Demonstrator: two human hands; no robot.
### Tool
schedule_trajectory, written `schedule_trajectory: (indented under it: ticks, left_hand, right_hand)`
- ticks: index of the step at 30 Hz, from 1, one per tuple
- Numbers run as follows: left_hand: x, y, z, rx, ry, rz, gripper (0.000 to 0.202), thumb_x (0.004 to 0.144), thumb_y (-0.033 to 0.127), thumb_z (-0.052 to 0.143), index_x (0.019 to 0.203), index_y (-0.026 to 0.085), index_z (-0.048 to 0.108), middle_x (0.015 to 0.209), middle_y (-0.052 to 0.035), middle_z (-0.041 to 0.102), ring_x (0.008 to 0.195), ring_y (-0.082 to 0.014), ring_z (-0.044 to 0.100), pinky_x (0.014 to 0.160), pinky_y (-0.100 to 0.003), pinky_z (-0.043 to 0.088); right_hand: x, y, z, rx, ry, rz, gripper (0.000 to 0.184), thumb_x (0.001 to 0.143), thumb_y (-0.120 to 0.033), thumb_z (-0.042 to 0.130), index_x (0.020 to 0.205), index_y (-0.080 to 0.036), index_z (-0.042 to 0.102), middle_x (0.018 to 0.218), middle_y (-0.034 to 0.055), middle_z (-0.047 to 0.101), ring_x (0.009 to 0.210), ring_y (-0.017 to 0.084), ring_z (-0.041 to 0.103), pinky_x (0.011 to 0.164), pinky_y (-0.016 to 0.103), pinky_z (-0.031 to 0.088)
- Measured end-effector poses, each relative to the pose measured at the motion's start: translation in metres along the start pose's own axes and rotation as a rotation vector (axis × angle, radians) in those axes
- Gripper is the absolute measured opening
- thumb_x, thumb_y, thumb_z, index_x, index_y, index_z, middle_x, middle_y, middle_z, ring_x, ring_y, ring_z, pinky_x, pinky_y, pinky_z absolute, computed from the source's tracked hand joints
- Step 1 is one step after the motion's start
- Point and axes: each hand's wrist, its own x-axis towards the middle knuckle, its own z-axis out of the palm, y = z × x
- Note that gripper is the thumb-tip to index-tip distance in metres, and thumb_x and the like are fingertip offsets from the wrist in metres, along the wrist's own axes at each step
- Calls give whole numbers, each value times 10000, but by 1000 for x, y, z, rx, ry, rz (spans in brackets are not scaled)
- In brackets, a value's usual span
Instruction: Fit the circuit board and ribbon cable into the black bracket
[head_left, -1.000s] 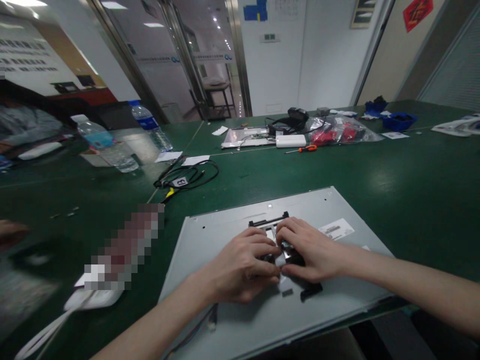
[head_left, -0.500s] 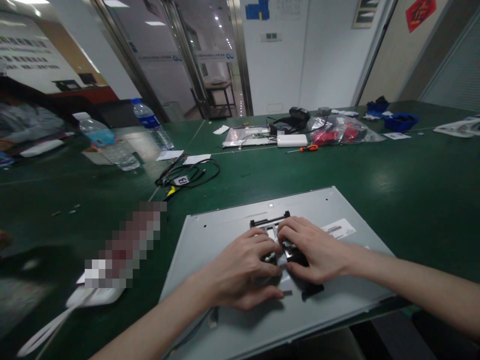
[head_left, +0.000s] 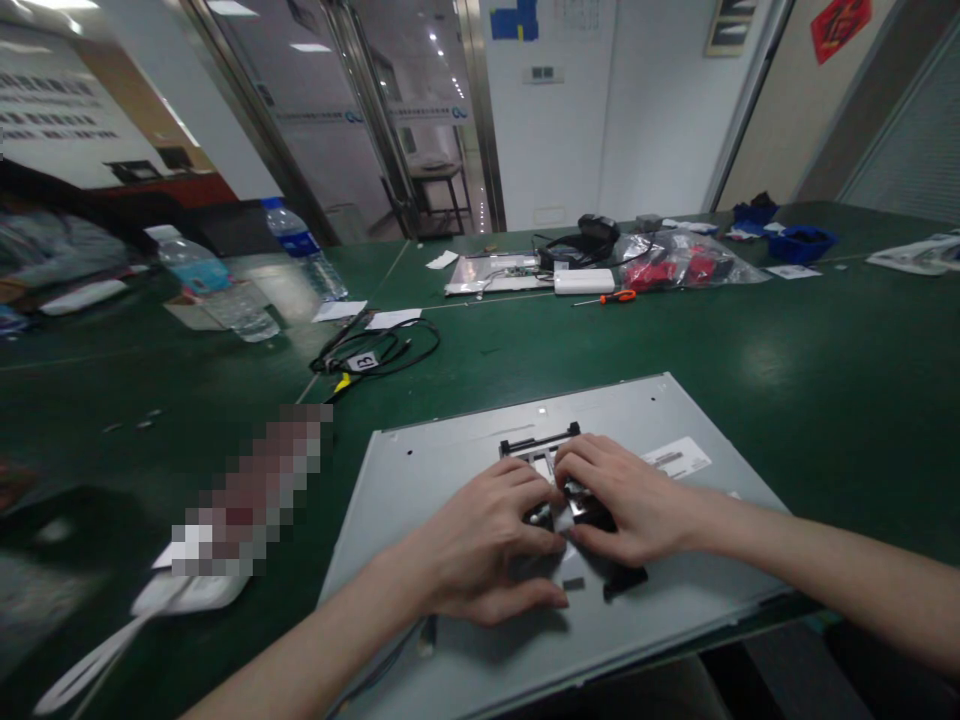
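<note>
A flat grey metal panel (head_left: pixel 442 465), like the back of a display, lies on the table in front of me. At its middle is a black and silver bracket (head_left: pixel 541 440), partly covered by my hands. My left hand (head_left: pixel 487 535) curls its fingers over the bracket's left side, its thumb apart and low over the panel. From the right, my right hand (head_left: pixel 626 500) has fingers and thumb closed round the bracket's dark right side. A black end piece (head_left: pixel 624 582) sticks out below my right thumb. The exact contact under the fingers is hidden.
Left of the panel lies a white power strip (head_left: pixel 195 595), partly pixelated. Beyond are a coiled black cable (head_left: pixel 382 350) and water bottles (head_left: pixel 206 275). An orange screwdriver (head_left: pixel 616 298), a white box (head_left: pixel 585 282) and a plastic bag with red items (head_left: pixel 686 265) lie farther back.
My left fingers and thumb have shifted very slightly at the bracket. My right hand and the panel look almost unchanged.
</note>
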Motion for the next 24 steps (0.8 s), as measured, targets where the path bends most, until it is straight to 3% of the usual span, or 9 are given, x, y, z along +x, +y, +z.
schedule_trajectory:
  ticks: [17, 24]
  left_hand:
    - [1, 1, -1, -13, 14, 17, 328, 852, 522, 602, 925, 221, 710, 1102, -91, 671, 976, -268, 628, 919, -490, 455]
    - [1, -1, -3, -123, 19, 20, 327, 891, 427, 533, 1071, 192, 671, 1099, -94, 710, 1001, -266, 648, 931, -469, 448]
  right_hand:
    - [0, 2, 0, 2, -3, -15, 314, 805, -239, 616, 1087, -190, 487, 1087, 101, 564, 1016, 263, 498, 900, 423, 423]
    - [0, 3, 1, -9, -11, -14, 308, 810, -255, 619, 1081, -180, 493, 1065, 102, 565, 1007, 259, 500, 900, 413, 427]
